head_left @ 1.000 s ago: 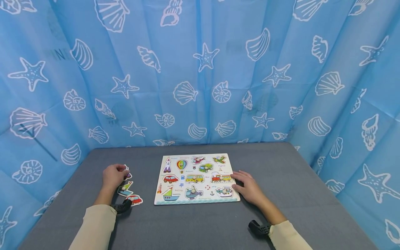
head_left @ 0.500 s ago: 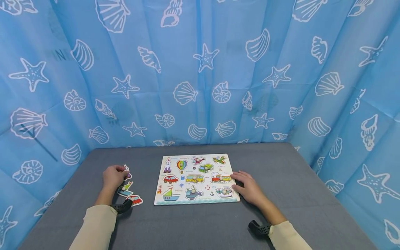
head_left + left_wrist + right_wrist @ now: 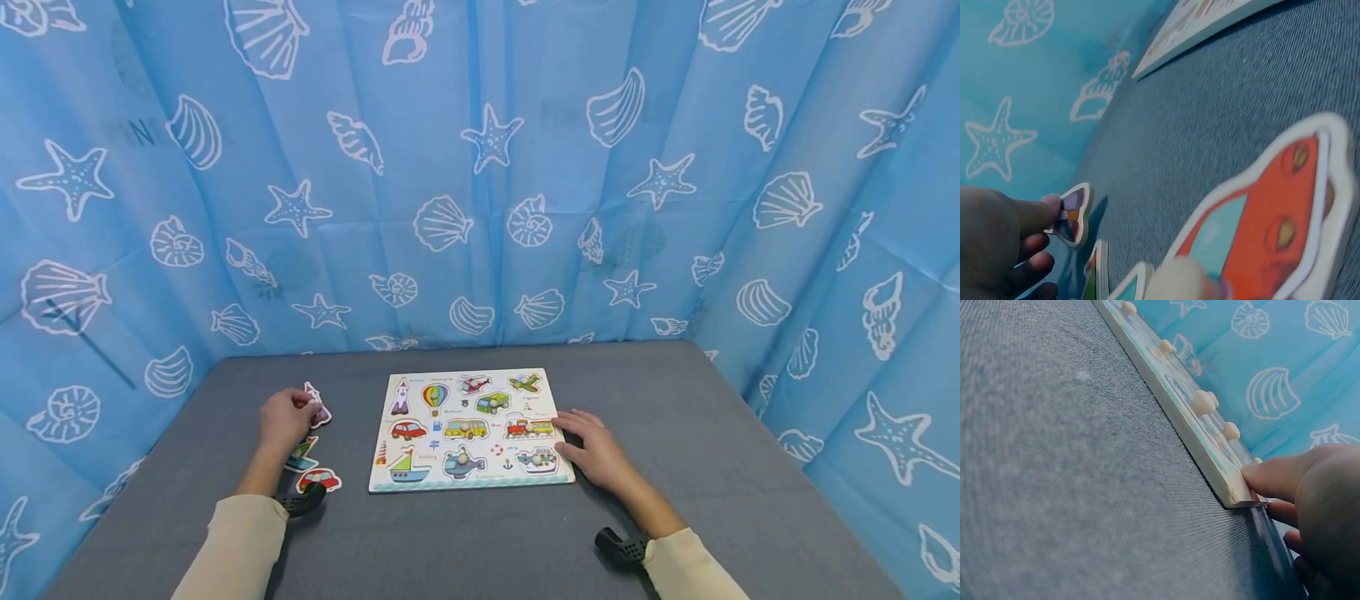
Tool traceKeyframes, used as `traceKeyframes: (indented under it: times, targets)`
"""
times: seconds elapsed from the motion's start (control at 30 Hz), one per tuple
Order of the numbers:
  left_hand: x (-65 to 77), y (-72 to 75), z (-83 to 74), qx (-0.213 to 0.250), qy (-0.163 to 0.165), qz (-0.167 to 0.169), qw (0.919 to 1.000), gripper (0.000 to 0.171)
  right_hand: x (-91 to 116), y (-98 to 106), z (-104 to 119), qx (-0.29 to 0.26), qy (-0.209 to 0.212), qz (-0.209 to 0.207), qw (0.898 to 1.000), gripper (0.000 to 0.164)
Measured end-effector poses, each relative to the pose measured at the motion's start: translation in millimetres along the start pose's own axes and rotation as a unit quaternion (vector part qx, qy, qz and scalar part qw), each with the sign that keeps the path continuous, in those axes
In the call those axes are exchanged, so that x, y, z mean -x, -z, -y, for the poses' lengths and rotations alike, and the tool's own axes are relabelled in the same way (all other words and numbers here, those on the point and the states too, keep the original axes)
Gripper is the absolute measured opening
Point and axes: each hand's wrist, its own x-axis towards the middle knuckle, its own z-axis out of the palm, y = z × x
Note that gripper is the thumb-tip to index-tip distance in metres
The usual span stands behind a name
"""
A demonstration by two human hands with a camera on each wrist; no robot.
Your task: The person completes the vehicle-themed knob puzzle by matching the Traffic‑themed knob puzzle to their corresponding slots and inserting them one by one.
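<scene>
At the left of the table my left hand (image 3: 287,423) pinches a rocket puzzle piece (image 3: 317,404) between thumb and fingers. The left wrist view shows the rocket's purple and orange tail end (image 3: 1074,214) tilted up off the cloth. Just below the hand lie a sailboat piece (image 3: 302,457), partly covered by it, and a red car piece (image 3: 322,479). My right hand (image 3: 596,450) rests at the right edge of the wooden vehicle puzzle board (image 3: 480,450). Its thumb (image 3: 1272,478) touches the board's top near a corner, and the other fingers lie beside the edge.
Several knobbed pieces sit in the board, among them a bus (image 3: 467,429) and a train (image 3: 529,427). Printed rocket, car and sailboat pictures show without knobs. The grey cloth-covered table (image 3: 465,542) ends at a blue shell-patterned curtain (image 3: 480,275).
My left hand has moved right and slightly away from me, bringing the rocket piece along and turning it. The right hand and the board look unmoved.
</scene>
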Motion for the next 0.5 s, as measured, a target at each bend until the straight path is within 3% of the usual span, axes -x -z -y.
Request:
traceKeyframes:
  times: [0.33,0.5]
  targets:
    - [1.5,-11.0,-25.2,0.014,-0.057,-0.032,0.9978,0.018,0,0,1,-0.002,-0.001,-0.001,1.000,0.041]
    - [5.9,-21.1,-40.7,0.038,-0.064,-0.036,0.9966,0.018,0,0,0,-0.001,0.001,-0.003,1.000,0.041]
